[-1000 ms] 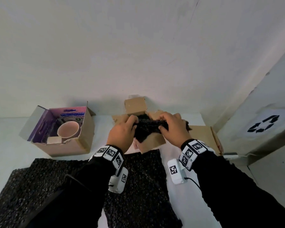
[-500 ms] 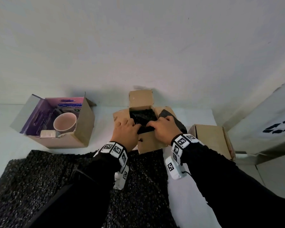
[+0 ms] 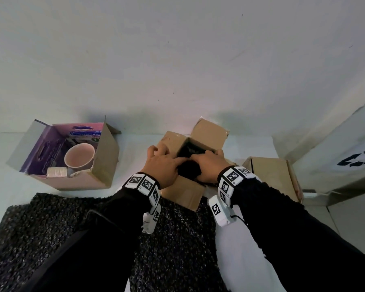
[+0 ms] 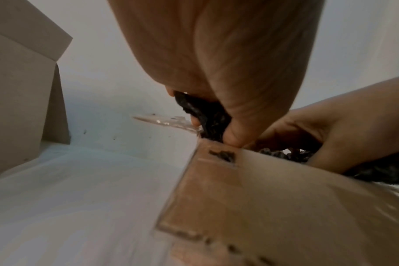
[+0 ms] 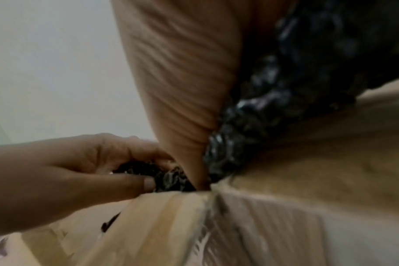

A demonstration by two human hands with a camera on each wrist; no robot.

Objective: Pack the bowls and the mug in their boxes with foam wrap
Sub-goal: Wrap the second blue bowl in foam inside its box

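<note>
While both hands work at its mouth, the brown cardboard box (image 3: 185, 190) sits directly under and ahead of them, flaps splayed outward. Beneath both forearms, nearer the person than the hands, a wide sheet of black foam wrap (image 3: 177, 245) lies flat on the white table (image 3: 240, 249). Off to the left of the left hand stands a purple-lined open box (image 3: 105, 165) with a pink mug (image 3: 79, 158) upright inside it, well apart from the fingers. Just right of the right hand rests a closed cardboard box (image 3: 270, 175). Between the two hands, a crumpled black foam bundle (image 3: 189, 169) fills the opening of the middle box; whatever it wraps cannot be made out. The left hand (image 3: 164, 165) grasps the bundle, its thumb and curled fingers pinching the dark foam at the box's near edge, as the left wrist view shows. The right hand (image 3: 207, 163) likewise clutches the foam, its palm pressed against the bubbled material in the right wrist view.
</note>
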